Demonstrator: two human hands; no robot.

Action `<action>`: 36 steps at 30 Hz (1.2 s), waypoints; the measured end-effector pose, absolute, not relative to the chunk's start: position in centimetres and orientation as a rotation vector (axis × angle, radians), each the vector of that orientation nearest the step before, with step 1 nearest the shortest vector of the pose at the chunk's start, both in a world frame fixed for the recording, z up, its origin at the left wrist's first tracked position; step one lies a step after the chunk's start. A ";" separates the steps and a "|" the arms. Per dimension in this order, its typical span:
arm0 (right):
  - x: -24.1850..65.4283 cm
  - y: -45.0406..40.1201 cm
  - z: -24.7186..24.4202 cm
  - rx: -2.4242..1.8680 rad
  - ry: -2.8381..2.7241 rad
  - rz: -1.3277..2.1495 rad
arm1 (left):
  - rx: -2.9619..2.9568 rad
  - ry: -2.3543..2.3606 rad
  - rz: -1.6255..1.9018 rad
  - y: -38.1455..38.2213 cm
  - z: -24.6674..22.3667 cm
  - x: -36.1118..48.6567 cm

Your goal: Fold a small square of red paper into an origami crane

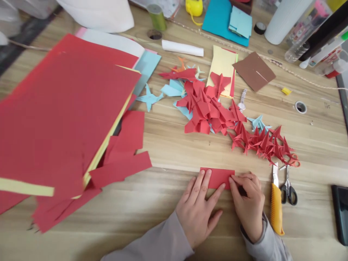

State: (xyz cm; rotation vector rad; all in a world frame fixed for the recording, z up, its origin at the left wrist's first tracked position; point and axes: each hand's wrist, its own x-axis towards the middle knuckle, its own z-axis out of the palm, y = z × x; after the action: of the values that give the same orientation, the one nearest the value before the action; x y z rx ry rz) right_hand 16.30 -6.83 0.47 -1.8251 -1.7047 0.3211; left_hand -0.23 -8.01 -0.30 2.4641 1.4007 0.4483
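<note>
Counter (171, 152), dark edge (342, 98) showing far right; we read our moving room as wood between red paper stack (67, 119) at left, folded red pieces (208, 108) beyond and yellow-handled knife (276, 206) at right. Small red sheet (220, 177) lies at our fingertips: left hand (196, 210) spread flat, fingers on it; right hand (249, 204) pinching its right edge

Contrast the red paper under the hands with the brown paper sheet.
The red paper lies nearly level across the view; the brown paper sheet is turned cornerwise. The left hand and right hand touch the red paper; neither touches the brown paper sheet. Both lie on the wooden table.
</note>
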 end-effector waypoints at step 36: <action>16.3 -6.8 0.4 -1.789 -1.764 0.285 | 2.465 1.430 0.480 -7.9 0.0 -0.1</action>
State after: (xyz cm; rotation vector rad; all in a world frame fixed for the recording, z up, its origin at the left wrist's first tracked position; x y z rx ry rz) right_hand 16.27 -6.80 0.36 -1.7892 -1.7638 0.2851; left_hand -0.12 -7.92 -0.04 2.4650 1.4296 0.4797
